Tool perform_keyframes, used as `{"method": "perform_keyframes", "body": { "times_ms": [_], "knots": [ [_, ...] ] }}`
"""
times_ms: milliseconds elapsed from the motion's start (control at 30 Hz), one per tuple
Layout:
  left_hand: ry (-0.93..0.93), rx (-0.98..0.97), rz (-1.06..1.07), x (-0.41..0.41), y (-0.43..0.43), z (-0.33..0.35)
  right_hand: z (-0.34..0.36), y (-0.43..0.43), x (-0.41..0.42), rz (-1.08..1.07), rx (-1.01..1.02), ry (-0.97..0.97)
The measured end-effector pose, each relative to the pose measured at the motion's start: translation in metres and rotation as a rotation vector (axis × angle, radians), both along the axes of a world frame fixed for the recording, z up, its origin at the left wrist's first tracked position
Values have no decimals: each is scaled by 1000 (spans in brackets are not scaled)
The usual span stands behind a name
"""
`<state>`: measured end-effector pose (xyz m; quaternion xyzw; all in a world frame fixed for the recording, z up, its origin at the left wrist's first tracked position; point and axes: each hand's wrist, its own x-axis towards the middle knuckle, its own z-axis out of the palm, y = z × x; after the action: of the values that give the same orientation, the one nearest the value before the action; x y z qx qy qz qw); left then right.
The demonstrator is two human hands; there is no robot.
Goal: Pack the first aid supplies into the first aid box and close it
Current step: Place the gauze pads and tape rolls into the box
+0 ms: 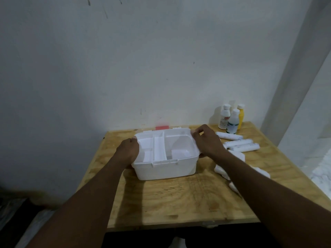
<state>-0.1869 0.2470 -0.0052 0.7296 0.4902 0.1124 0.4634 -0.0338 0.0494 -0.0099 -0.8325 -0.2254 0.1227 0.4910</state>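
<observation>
Plywood table (161,199) fills the near view, and both forearms reach across it to the open first aid box (164,169) at its middle. The left hand (128,151) grips the box's left end and the right hand (208,141) pinches its right rim, so the box lies squarely between them, held from both sides. I cannot tell whether they hold the box itself or the divided tray (158,149) seated in it. If the tray is to come out, both ends should rise evenly so it does not jam. White packets (220,170) lie under the right forearm. Bandage rolls (240,143) lie beyond, near the right hand, and bottles (232,120) stand farthest, by the wall. None is packed yet.
</observation>
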Motion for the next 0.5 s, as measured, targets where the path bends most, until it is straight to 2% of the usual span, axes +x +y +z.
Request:
{"method": "perform_keyframes", "body": {
  "times_ms": [67,167,267,367,500],
  "knots": [
    [18,-41,4,-1,2,2,7,-13,15,35,-5,75],
    [24,-102,17,-3,4,1,13,-33,40,-42,-120,-75],
    [29,-114,8,-1,5,0,9,-45,57,-53,-411,-261],
    [31,-97,14,3,5,-1,-7,-48,62,-12,-671,-284],
    [-19,-138,31,3,6,-4,-28,-40,62,-38,-699,-305]
  ]
}}
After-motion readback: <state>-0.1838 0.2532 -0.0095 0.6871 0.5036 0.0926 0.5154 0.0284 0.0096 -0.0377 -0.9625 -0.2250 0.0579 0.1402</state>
